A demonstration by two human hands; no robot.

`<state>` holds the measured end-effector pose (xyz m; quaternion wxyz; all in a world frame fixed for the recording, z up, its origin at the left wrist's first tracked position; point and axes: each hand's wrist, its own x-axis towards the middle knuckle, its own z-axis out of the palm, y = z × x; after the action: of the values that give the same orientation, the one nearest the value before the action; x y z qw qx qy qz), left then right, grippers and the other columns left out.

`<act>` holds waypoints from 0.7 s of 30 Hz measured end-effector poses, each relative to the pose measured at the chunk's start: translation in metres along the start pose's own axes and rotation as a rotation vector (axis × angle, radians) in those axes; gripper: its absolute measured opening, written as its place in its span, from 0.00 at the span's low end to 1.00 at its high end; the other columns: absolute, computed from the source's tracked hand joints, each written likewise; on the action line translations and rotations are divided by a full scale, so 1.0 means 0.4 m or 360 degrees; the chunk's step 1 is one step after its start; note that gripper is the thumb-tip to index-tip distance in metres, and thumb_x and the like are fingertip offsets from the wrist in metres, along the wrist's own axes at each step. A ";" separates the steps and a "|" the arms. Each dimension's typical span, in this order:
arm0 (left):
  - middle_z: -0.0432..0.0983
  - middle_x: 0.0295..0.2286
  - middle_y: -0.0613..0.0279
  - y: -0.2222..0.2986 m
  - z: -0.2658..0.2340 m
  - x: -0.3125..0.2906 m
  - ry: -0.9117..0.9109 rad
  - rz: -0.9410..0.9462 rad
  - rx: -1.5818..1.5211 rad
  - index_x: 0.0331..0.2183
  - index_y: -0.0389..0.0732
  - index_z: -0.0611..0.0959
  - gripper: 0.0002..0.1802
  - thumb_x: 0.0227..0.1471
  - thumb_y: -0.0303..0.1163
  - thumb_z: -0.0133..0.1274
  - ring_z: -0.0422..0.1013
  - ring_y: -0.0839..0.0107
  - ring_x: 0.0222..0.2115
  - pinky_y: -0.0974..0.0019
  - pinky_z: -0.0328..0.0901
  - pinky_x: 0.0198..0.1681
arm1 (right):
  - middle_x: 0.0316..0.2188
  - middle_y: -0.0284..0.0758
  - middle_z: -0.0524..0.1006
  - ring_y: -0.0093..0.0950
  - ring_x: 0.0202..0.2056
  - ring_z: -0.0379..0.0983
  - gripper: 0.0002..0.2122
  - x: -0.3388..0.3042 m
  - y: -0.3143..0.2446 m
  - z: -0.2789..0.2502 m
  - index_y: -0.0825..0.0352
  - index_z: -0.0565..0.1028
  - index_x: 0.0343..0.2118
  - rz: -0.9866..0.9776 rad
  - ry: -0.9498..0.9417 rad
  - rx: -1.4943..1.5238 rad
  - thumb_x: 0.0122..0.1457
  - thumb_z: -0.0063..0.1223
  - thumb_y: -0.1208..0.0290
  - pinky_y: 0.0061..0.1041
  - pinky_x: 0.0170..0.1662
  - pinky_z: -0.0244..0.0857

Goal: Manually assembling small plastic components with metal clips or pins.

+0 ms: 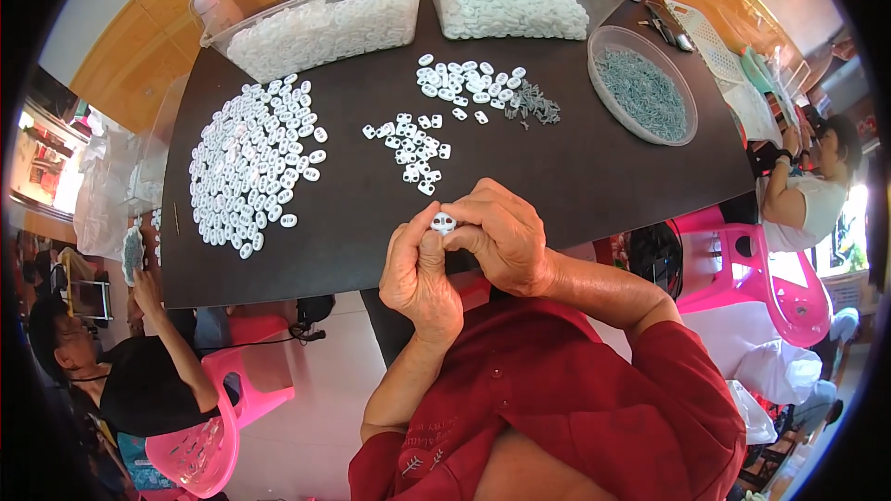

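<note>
Just past the table's near edge, my left hand (419, 280) and my right hand (502, 234) meet and pinch one small white plastic piece with two dark holes (444, 223). Thumbs and forefingers close on it from both sides. Beyond my fingertips lies a small loose group of white two-holed pieces (409, 146). Farther back is a cluster of white oval pieces (455, 81), and touching its right side, a little heap of grey pieces (534, 105), too small to make out. A broad pile of white oval pieces (246, 153) spreads over the table's left part.
Two clear bins (325, 54) (520, 34) of white pieces line the back. At the right stands a round tub (689, 130) of small grey-green pieces. One person (139, 380) sits at left, another (807, 195) at right, near pink chairs (243, 362). The dark table (557, 167) has a front edge.
</note>
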<state>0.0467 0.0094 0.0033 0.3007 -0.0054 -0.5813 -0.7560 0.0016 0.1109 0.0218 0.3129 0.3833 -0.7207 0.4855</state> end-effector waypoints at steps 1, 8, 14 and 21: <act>0.69 0.25 0.66 -0.002 0.000 -0.001 0.0001 0.0016 0.0018 0.38 0.29 0.79 0.11 0.54 0.26 0.51 0.62 0.80 0.25 0.77 0.59 0.27 | 0.21 0.36 0.72 0.30 0.19 0.64 0.12 -0.002 0.002 -0.001 0.72 0.71 0.32 -0.0009 -0.0007 -0.0009 0.43 0.58 0.81 0.26 0.23 0.59; 0.69 0.23 0.66 -0.001 0.004 0.001 0.0037 0.0066 0.0098 0.37 0.29 0.80 0.10 0.54 0.25 0.51 0.62 0.80 0.23 0.77 0.58 0.25 | 0.22 0.36 0.72 0.30 0.19 0.64 0.13 -0.011 0.004 0.007 0.72 0.70 0.34 -0.0026 0.0019 -0.0034 0.43 0.58 0.81 0.26 0.23 0.59; 0.71 0.26 0.65 -0.003 0.008 0.008 0.0102 0.0016 0.0104 0.37 0.30 0.80 0.11 0.55 0.27 0.51 0.65 0.79 0.25 0.76 0.61 0.27 | 0.23 0.36 0.72 0.30 0.20 0.64 0.13 -0.007 0.000 0.021 0.72 0.70 0.35 0.0037 0.0047 -0.0056 0.43 0.56 0.83 0.25 0.23 0.59; 0.73 0.33 0.61 0.026 0.010 0.003 0.0097 -0.0113 -0.0146 0.40 0.29 0.78 0.14 0.57 0.30 0.48 0.69 0.77 0.32 0.73 0.66 0.35 | 0.28 0.37 0.72 0.30 0.25 0.65 0.15 0.011 -0.037 0.032 0.72 0.70 0.37 0.0151 0.0095 0.0014 0.44 0.58 0.83 0.25 0.28 0.62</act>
<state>0.0494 0.0109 0.0142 0.2907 0.0244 -0.5366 -0.7918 0.0110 0.0946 0.0278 0.3091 0.3354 -0.7263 0.5143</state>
